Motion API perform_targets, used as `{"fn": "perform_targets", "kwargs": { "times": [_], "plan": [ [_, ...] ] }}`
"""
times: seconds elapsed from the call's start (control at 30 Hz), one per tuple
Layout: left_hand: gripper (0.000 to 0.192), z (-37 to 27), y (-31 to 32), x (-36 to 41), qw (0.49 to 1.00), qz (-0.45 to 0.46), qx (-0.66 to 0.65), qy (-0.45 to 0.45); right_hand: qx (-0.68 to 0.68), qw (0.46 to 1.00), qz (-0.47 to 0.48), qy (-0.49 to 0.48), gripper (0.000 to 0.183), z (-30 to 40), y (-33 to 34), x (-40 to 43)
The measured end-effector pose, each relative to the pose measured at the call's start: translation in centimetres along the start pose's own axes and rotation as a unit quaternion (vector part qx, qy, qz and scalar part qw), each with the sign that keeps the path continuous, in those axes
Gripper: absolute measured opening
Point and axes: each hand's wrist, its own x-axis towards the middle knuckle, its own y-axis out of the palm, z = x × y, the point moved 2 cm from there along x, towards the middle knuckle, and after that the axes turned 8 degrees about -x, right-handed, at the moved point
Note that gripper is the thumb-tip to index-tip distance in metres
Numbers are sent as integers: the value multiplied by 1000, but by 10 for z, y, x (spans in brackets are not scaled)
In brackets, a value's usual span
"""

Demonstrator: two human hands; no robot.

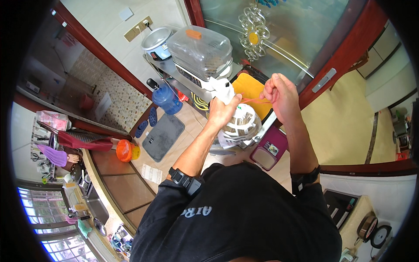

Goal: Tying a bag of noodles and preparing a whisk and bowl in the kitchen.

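Note:
My left hand [222, 109] grips the gathered neck of a white plastic bag [223, 91], whose loose top sticks up past the fingers. Below it the bag's printed, partly clear body [243, 122] bulges around brownish contents that I cannot identify. A thin red-orange string [252, 100] runs from the bag's neck by my left thumb to my right hand [276, 90], where curled fingers pinch it. Both hands are above a yellow cloth or mat [250, 91].
A clear-lidded electric steamer [199, 49] and a blue rice cooker [158, 46] stand on a metal shelf beyond the bag. A blue water jug [167, 98], an orange bucket [125, 150] and a purple container [270, 149] are lower down. A glass door [278, 32] is at the right.

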Motion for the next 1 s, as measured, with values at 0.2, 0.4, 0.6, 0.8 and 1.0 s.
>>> {"fn": "perform_targets", "kwargs": {
  "times": [0.2, 0.4, 0.6, 0.8, 1.0],
  "plan": [
    [40, -37, -4, -1, 995, 1, 82, 58, -37, 999, 1, -13, 30, 19, -5, 19],
    [45, -34, -14, 17, 997, -6, 69, 38, -81, 996, 24, -11, 28, 21, 2, 25],
    [51, -8, 5, 39, 943, 30, -315, -104, -102, 993, 22, -49, 29, 26, 38, 33],
    [38, -11, 15, 49, 858, 129, -435, -241, -297, 941, 29, -161, 18, 21, 51, -8],
    [34, -12, 20, 81, 841, 36, -503, -198, -533, 761, -34, -370, 4, -15, 84, -74]
  ]
}}
